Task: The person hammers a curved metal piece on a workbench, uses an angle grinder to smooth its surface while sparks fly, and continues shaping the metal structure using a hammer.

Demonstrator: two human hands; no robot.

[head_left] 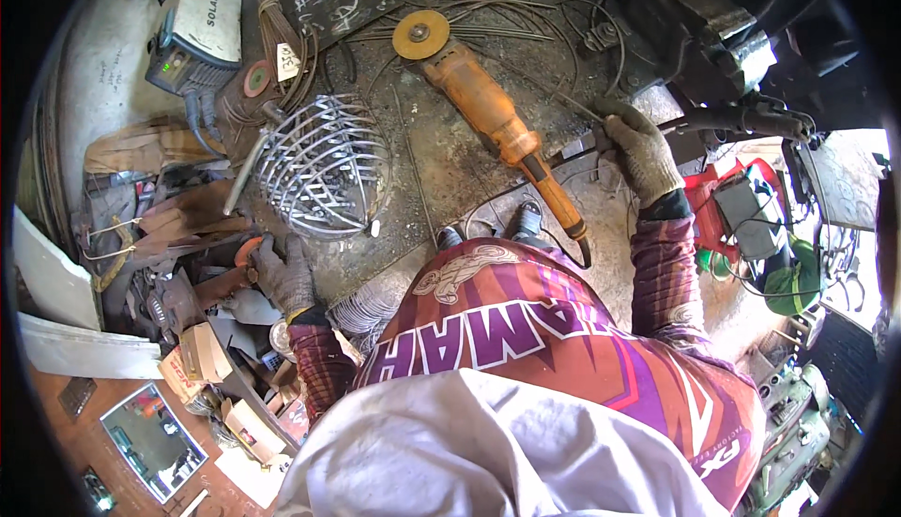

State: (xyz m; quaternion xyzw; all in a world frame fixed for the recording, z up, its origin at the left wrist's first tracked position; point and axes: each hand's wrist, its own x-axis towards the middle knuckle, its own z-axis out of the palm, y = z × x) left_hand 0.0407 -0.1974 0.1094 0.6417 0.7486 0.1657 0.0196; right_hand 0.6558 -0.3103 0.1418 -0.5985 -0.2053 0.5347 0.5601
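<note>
Head view is showing the gloved right hand [642,149] with its fingers pressing together on a thin rod [574,105]. The rod is pointing forward and to the left, its long side slanting over the dark work surface [446,156]. The gloved left hand [287,278] is lying beside an orange ring [247,252]; I cannot tell if it is gripping. Between the hands, a big orange grinder [483,104] is resting, its disc [411,42] pointing forward and left, its handle [556,196] pointing back and right.
</note>
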